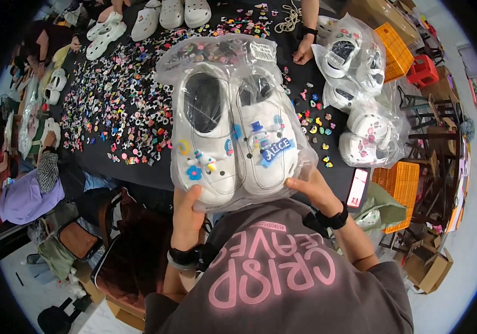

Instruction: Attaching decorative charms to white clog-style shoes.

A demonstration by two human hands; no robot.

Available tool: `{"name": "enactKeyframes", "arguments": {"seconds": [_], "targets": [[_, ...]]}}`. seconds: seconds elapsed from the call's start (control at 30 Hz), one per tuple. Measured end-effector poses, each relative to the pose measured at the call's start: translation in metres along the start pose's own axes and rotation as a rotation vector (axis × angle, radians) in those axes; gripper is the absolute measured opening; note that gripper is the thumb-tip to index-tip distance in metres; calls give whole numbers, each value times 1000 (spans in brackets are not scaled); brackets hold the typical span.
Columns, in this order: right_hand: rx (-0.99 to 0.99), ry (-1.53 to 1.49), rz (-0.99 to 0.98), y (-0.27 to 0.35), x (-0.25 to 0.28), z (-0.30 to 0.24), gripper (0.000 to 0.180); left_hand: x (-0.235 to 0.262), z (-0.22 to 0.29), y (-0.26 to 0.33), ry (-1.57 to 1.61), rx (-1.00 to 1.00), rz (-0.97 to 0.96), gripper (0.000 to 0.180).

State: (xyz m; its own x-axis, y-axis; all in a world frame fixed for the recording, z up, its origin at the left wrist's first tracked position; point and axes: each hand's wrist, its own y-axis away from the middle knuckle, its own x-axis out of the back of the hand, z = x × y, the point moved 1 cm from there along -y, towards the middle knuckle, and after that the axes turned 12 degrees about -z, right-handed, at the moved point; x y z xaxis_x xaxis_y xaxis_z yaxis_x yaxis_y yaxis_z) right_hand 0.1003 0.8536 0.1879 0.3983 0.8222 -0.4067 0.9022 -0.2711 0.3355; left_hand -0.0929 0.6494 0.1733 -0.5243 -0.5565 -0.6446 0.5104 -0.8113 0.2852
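Note:
A pair of white clogs [213, 161] in a clear plastic bag [166, 69] is held up in front of me over the table's near edge. Their toes point toward me, and colourful charms decorate the uppers, including a blue flower, a blue hat and a blue name banner [277, 151]. My left hand [187, 214] grips the bag at the left toe, thumb on top. At the right toe, my right hand [313, 192] clasps it the same way. The fingers beneath the bag are hidden on both sides.
Many small charms [118, 106] cover the black table [96, 161]. Bagged white shoes [361, 69] lie at the right, near a phone [357, 188] and orange crates [397, 189]. White clogs [171, 14] stand at the far edge. Another person's hand [304, 50] rests there; others work at left.

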Motion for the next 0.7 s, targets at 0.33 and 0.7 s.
{"name": "enactKeyframes", "arguments": {"seconds": [0.33, 0.7], "targets": [[53, -10, -34, -15, 12, 42, 91, 14, -1, -4, -7, -18, 31, 75], [-281, 319, -286, -47, 46, 102, 75, 72, -33, -11, 15, 95, 90, 73]]}}
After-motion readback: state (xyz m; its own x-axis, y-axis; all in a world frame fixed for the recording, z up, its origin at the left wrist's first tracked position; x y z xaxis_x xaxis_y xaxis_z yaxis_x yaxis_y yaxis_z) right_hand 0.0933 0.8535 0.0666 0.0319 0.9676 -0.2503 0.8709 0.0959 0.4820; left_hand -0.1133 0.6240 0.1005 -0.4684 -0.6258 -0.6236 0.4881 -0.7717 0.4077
